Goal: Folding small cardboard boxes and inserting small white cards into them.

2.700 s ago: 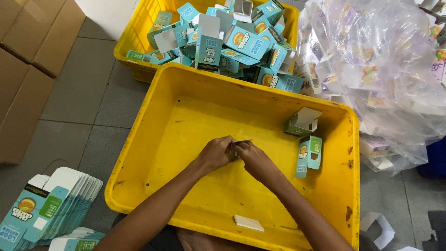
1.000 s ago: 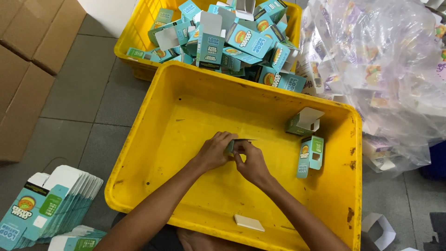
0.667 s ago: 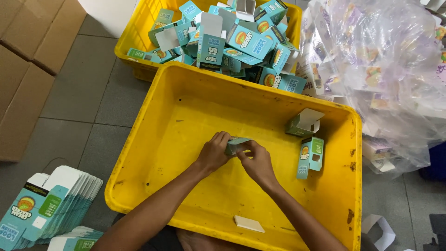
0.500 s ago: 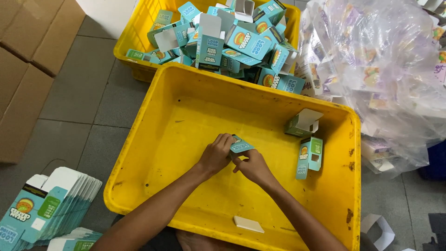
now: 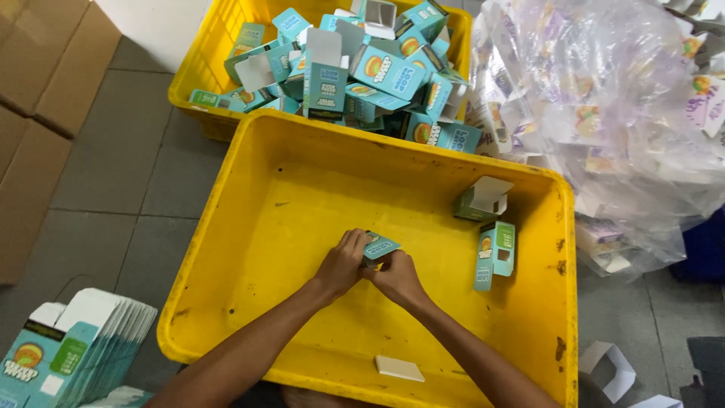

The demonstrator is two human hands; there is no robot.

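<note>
small teal carton (image 5: 380,245), between left hand (image 5: 342,263), right hand (image 5: 396,276)

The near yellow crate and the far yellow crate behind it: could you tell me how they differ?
The near yellow crate holds just two loose folded boxes and the hands' box; the far yellow crate is heaped with them. The near one shows bare floor; the far one's floor is hidden. Both are yellow plastic.
</note>
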